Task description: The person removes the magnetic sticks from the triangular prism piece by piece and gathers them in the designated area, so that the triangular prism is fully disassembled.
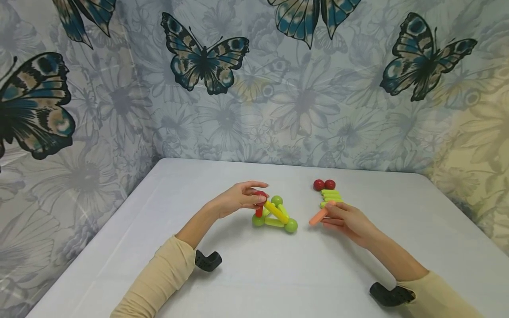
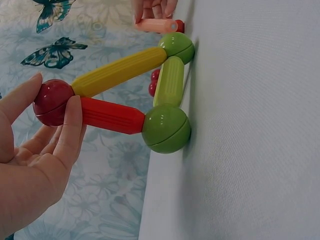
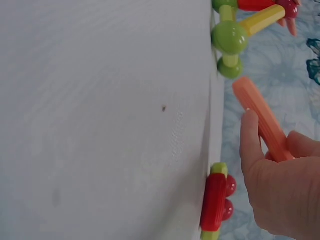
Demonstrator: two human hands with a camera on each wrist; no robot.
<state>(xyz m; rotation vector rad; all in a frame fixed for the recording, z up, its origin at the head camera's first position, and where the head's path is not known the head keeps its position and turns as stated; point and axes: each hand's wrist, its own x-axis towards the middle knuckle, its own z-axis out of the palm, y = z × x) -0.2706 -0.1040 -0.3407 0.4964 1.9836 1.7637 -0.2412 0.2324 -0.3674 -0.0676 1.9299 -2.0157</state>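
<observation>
A triangle of green balls (image 1: 291, 225) and light green rods (image 1: 275, 222) lies on the table. From it a red rod (image 2: 112, 115) and a yellow rod (image 1: 276, 211) rise to meet at a red ball (image 2: 51, 102). My left hand (image 1: 238, 197) pinches that ball between thumb and fingers, on the left of the frame. To the right of the frame, my right hand (image 1: 351, 221) holds a salmon-orange rod (image 3: 263, 119) above the table, its free end tilted toward the frame. The rod's other end lies partly behind my fingers.
Behind my right hand lie several light green rods (image 1: 331, 194) in a row and two dark red balls (image 1: 324, 185). Another red rod (image 3: 213, 201) shows among them in the right wrist view. A butterfly-patterned backdrop (image 1: 254, 123) stands behind the white table (image 1: 278, 282).
</observation>
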